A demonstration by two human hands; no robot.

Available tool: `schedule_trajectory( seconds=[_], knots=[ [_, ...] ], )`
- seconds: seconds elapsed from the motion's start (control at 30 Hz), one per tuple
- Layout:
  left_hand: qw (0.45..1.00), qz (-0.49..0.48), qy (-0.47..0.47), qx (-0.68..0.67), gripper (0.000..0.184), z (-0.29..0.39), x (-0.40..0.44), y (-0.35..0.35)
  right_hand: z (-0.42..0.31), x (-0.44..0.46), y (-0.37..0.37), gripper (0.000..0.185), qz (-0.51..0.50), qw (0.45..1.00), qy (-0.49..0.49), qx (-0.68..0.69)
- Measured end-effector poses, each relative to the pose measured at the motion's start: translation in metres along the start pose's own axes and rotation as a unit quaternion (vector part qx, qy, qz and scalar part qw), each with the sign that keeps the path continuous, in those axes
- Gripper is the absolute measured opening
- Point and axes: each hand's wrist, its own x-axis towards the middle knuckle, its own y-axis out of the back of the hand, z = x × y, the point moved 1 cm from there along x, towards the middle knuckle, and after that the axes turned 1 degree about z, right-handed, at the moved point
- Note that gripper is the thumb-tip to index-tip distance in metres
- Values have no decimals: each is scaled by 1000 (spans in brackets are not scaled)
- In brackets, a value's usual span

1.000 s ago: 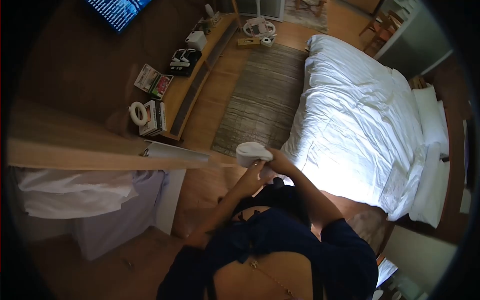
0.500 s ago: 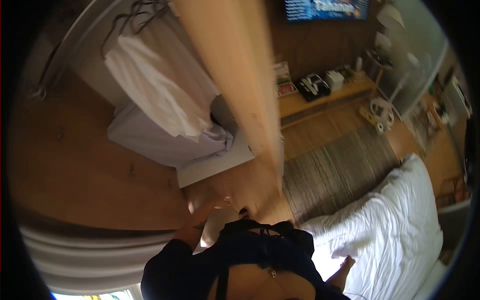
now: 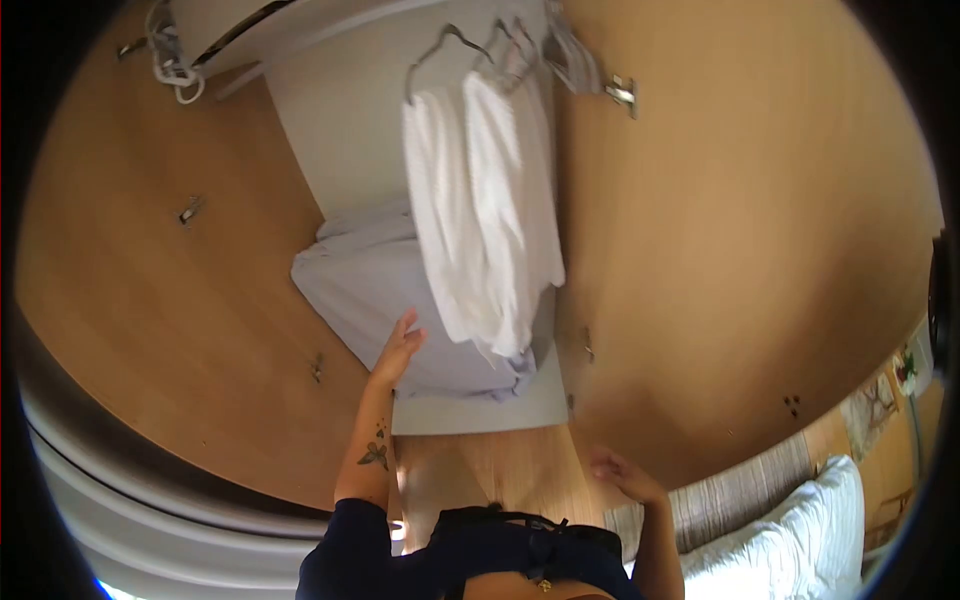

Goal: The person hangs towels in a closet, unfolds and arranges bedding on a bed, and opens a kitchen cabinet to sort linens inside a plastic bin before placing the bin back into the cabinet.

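Note:
My left hand (image 3: pixel 402 347) reaches forward with its fingers stretched out, holding nothing. Behind it is a bulky lilac-grey cloth bundle (image 3: pixel 362 280) on the wardrobe floor; whether the fingers touch it I cannot tell. White garments (image 3: pixel 490 215) hang from dark hangers (image 3: pixel 447 42) just beyond and to the right of that hand. My right hand (image 3: pixel 626 474) is lower, near the bottom of the right wardrobe door (image 3: pixel 740 240), slightly blurred, its fingers loosely apart and nothing in them.
The left wardrobe door (image 3: pixel 150 260) stands swung out, with metal hinges along it. White hangers (image 3: pixel 172 55) hang at the upper left. A grey curtain (image 3: pixel 150 510) is at lower left. White bedding (image 3: pixel 800 530) and a striped rug (image 3: pixel 745 485) lie at lower right.
My view has turned to face into the wardrobe, and the television and low shelf are out of sight. My left hand has risen towards the grey cloth; my right hand has come away from the bed.

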Motion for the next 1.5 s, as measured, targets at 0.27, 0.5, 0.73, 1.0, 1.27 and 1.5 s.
schedule_trajectory(
  seconds=[0.27,0.5,0.73,1.0,1.27,1.5],
  knots=[
    [967,12,-219,-127,78,104,135,56,-187,226,-17,104,214,941,262,-23],
    [983,-59,-175,10,73,63,224,-52,-262,386,6,107,353,834,381,-187],
    [984,-5,-173,49,44,-82,221,-135,-230,422,31,32,422,837,342,-67],
    [988,-146,-38,44,38,-161,190,-180,-207,407,68,33,559,761,290,-154],
    [923,-314,35,218,39,-206,205,-146,-78,413,78,32,549,809,74,-197],
    [977,-77,-163,111,41,-190,240,-151,-65,410,73,40,651,745,94,-113]
  ],
)
